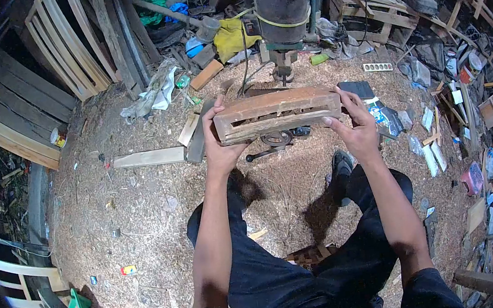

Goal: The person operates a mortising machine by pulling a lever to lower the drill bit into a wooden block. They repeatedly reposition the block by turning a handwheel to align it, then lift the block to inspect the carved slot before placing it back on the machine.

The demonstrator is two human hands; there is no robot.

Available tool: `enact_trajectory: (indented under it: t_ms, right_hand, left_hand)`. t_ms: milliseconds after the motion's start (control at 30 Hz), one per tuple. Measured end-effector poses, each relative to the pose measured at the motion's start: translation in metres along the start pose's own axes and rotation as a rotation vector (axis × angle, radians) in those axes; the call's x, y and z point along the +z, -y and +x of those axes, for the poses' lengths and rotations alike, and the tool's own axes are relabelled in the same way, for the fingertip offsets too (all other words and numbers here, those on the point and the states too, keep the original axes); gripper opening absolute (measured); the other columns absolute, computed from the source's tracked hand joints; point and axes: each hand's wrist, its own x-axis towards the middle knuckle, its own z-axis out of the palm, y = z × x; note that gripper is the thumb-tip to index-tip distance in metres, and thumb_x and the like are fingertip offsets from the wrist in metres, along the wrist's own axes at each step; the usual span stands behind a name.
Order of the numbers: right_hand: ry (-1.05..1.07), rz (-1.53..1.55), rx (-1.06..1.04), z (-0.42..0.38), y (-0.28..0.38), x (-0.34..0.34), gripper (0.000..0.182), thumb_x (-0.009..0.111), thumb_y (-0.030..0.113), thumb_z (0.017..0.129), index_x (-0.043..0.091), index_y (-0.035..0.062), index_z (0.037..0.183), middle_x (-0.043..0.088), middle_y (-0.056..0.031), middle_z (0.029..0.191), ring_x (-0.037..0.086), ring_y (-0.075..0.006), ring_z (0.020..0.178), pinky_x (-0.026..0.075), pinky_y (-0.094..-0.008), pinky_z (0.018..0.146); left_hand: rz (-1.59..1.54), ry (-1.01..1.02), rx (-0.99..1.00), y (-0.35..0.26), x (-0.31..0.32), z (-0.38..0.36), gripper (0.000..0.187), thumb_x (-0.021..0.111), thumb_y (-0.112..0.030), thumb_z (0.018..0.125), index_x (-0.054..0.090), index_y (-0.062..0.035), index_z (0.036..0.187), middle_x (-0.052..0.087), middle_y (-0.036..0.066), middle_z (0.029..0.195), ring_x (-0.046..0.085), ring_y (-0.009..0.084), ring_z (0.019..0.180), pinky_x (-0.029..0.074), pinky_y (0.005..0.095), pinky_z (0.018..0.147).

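Observation:
Both hands hold up a long, worn wooden box-like block (277, 103) in front of my lap. It has a reddish-brown top and a rough, narrow slot along the side facing me. My left hand (222, 147) grips its left end, thumb up along the corner. At the opposite end, my right hand (358, 130) is wrapped on the edge with the thumb at the lower corner. Partly hidden beneath the block are a metal handwheel (276, 139) and a lever with a dark knob (259, 154).
Beyond the block stands a machine with a dark cylindrical housing (284, 19). A pale board (150, 158) lies on the shavings-covered floor at left. Long planks (64, 47) lean at the upper left. Clutter lines the right side, including a power strip (377, 67) and a pink basket (473, 178).

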Motion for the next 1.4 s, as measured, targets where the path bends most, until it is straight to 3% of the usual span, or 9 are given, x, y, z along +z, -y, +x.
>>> enact_trajectory:
  t_ms: [533,767,867,933,1067,1167,1400]
  right_hand:
    - [0.043,0.043,0.079,0.004,-0.021,0.002,0.063,0.08,0.014,0.083,0.054,-0.0045,0.137,0.059,-0.0194,0.132,0.057,-0.0239,0.122,0.043,-0.0355,0.105]
    - [0.072,0.137,0.208,0.0,-0.028,0.001,0.064,0.076,0.013,0.087,0.048,-0.0054,0.141,0.051,-0.0209,0.144,0.049,-0.025,0.133,0.043,-0.0364,0.108]
    - [0.078,0.194,0.263,-0.002,-0.032,0.003,0.065,0.075,0.011,0.088,0.045,-0.0047,0.143,0.047,-0.0199,0.147,0.045,-0.0249,0.136,0.042,-0.0366,0.11]
    - [0.092,0.218,0.285,-0.003,-0.028,0.001,0.066,0.074,0.01,0.088,0.043,-0.0043,0.145,0.045,-0.0191,0.149,0.043,-0.0249,0.138,0.041,-0.0368,0.112]
    - [0.059,0.181,0.235,-0.006,-0.025,0.0,0.063,0.076,0.011,0.087,0.048,-0.0046,0.141,0.049,-0.0208,0.146,0.047,-0.026,0.135,0.042,-0.0366,0.11]
    - [0.032,0.096,0.155,-0.007,-0.03,0.001,0.06,0.077,0.011,0.086,0.051,-0.0047,0.139,0.052,-0.022,0.143,0.049,-0.0264,0.133,0.042,-0.0362,0.109]
    - [0.006,0.092,0.085,-0.006,-0.02,0.0,0.061,0.08,0.012,0.083,0.054,-0.0056,0.136,0.057,-0.0209,0.137,0.055,-0.0255,0.127,0.042,-0.035,0.107]
  left_hand:
    - [0.201,-0.051,-0.027,-0.014,0.011,0.002,0.089,0.092,0.0,0.058,0.043,-0.0093,0.131,0.043,0.017,0.15,0.049,0.026,0.133,0.046,0.0396,0.108]
    - [0.378,-0.067,0.017,-0.009,0.013,-0.005,0.09,0.093,-0.005,0.058,0.043,-0.0071,0.133,0.05,0.015,0.144,0.055,0.0257,0.127,0.049,0.0384,0.105]
    - [0.383,-0.04,-0.11,-0.014,0.012,-0.009,0.091,0.093,-0.006,0.059,0.043,-0.0064,0.134,0.051,0.015,0.143,0.056,0.0253,0.126,0.049,0.0381,0.105]
    - [0.394,-0.035,-0.071,-0.009,0.01,-0.01,0.091,0.093,-0.004,0.059,0.043,-0.0061,0.134,0.051,0.015,0.143,0.056,0.0254,0.126,0.049,0.0383,0.105]
    - [0.338,-0.044,-0.075,-0.009,0.013,-0.012,0.09,0.092,-0.002,0.059,0.043,-0.0058,0.134,0.047,0.017,0.147,0.053,0.0264,0.129,0.048,0.0389,0.107]
    - [0.325,-0.07,0.022,-0.005,0.013,-0.01,0.081,0.088,-0.005,0.065,0.044,-0.008,0.133,0.053,0.017,0.141,0.054,0.0277,0.129,0.045,0.0395,0.107]
    - [0.29,-0.061,-0.022,-0.009,0.016,-0.008,0.08,0.085,-0.002,0.067,0.04,-0.0086,0.132,0.041,0.02,0.152,0.044,0.0298,0.138,0.039,0.0409,0.112]
